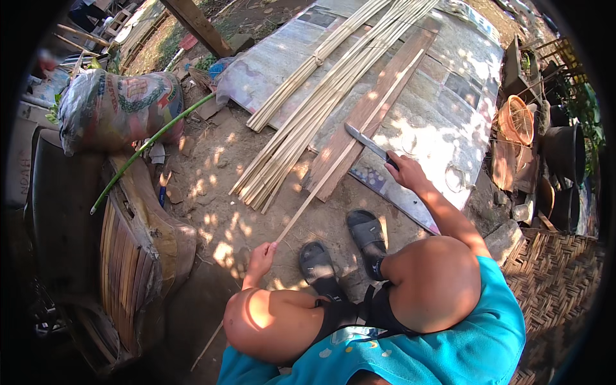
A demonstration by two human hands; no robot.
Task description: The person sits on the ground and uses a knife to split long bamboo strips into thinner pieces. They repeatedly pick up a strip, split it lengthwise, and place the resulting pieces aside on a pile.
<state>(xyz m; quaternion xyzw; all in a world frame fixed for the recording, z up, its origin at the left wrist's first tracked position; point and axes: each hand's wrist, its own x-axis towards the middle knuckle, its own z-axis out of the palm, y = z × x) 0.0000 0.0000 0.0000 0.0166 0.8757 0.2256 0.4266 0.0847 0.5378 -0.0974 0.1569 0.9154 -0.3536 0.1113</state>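
Note:
My left hand (260, 258), low at the left beside my knee, is closed round a long thin bamboo strip (296, 217). The strip runs up and away over a brown wooden plank (375, 106), and its tail shows behind my left knee. In my right hand (408, 172) is a knife (364, 137) with a dark handle. Its blade lies across the strip on the plank, pointing left; whether it cuts in cannot be told. Left of the plank lie a large bundle of pale bamboo strips (321, 106) and a smaller tied bundle (301, 74).
A patterned sheet (443, 122) lies under the plank and bundles. A stuffed sack (122, 106) and a green stalk (154, 140) rest on a worn wooden seat (128, 256) at left. At right are an orange basket (516, 120), dark pots (564, 153) and a woven mat (555, 282).

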